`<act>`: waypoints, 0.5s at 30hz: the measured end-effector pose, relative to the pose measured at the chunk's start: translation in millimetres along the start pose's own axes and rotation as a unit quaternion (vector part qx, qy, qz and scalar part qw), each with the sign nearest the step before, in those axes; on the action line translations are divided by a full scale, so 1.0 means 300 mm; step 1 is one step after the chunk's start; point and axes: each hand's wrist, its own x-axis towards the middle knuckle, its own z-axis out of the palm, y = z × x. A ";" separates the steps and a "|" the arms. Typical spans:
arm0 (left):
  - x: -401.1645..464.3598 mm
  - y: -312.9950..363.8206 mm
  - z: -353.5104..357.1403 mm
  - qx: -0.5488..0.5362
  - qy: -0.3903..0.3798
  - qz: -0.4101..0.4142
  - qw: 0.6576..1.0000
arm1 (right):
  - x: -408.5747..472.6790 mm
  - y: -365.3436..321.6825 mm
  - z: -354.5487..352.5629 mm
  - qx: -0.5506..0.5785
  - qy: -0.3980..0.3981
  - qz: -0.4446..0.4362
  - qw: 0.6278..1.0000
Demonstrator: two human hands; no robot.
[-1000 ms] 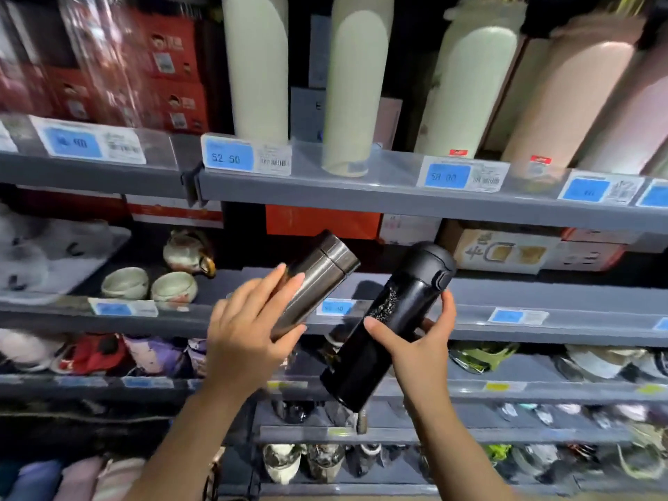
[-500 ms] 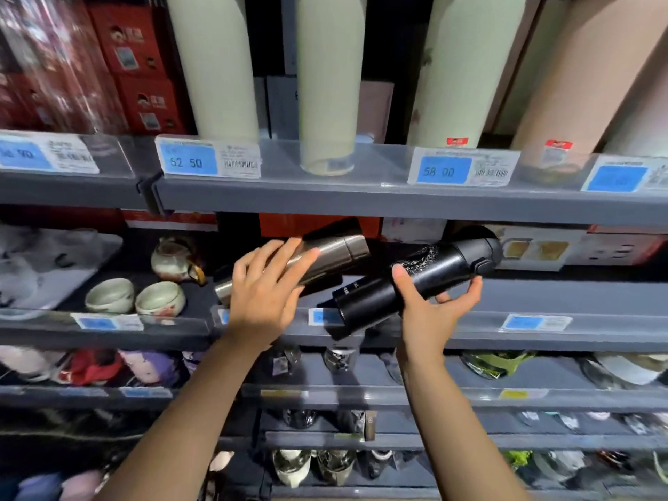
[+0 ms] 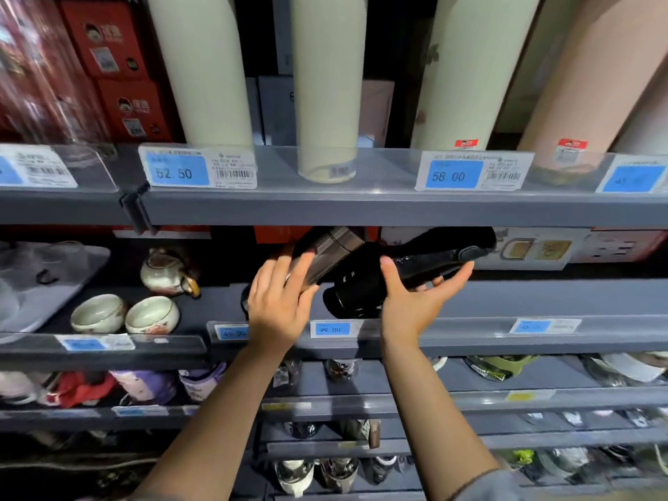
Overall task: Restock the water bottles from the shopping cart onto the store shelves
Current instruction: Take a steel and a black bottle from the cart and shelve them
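Fingers [image 3: 289,280] of my left hand [image 3: 278,305] wrap the steel bottle [image 3: 325,254]; my right hand [image 3: 415,301] cups the black bottle [image 3: 415,269].
Both bottles now lie tilted deeper under the upper shelf [image 3: 361,211] than half a second ago, above the gray shelf [image 3: 542,301].

Silver bottle [image 3: 327,253] base hidden behind left hand [image 3: 278,305], tall bottles' tops cut off, lower-shelf goods blurred

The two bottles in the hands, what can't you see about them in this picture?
Head view, the only one:
- Silver bottle: the left hand covers its lower half, so its base is hidden.
- Black bottle: its pattern is too dark and blurred to make out; the right hand covers part of its middle.
- Both bottle tops reach into shadow under the upper shelf; whether they touch it cannot be told.
- Tall cream bottles: tops cut off by the frame's edge.
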 end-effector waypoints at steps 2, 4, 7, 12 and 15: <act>0.001 -0.003 0.009 -0.005 0.001 0.000 1.000 | -0.009 0.020 0.004 -0.021 -0.008 -0.030 0.999; -0.003 -0.007 0.014 -0.013 -0.001 -0.001 1.000 | -0.016 0.032 0.011 -0.051 -0.023 -0.054 0.997; -0.005 -0.011 0.013 -0.018 -0.003 -0.005 1.000 | -0.016 0.045 0.025 -0.098 -0.042 -0.088 0.990; -0.010 -0.015 0.017 -0.010 0.000 -0.004 1.000 | -0.029 0.057 0.038 -0.172 -0.050 -0.143 0.973; -0.013 -0.014 0.018 -0.002 0.006 0.004 1.000 | -0.040 0.066 0.046 -0.208 -0.054 -0.170 0.962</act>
